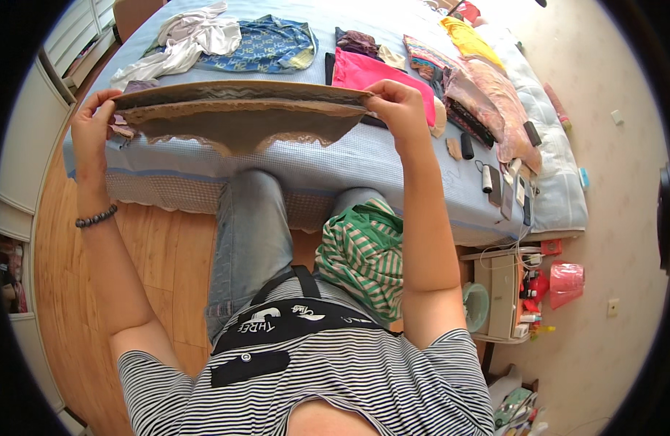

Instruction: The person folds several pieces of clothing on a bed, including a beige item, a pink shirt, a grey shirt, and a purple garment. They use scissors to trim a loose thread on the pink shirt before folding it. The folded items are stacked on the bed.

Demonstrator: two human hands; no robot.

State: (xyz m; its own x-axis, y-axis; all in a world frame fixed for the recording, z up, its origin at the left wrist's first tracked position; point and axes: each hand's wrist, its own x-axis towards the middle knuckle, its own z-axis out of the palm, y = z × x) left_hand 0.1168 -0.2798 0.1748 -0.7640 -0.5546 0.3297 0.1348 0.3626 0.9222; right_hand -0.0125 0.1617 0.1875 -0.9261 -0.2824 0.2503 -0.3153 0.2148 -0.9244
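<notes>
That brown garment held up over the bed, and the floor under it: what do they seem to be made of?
The brown garment looks like soft, matte knit or woven fabric: it sags between the left hand and right hand, and its lower edge carries a scalloped, lace-like trim. The exact fibre cannot be told. The floor seems to be wood or wood-look planks, with an orange-brown grain and slight sheen.

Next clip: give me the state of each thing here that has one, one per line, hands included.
Brown lace-trimmed garment: stretched flat between both hands, above the bed edge.
Left hand: grip shut on the garment's left end.
Right hand: grip shut on its right end.
Green striped garment: bunched on the person's right thigh.
Pink garment: lying flat on the bed.
White garment: crumpled.
</notes>
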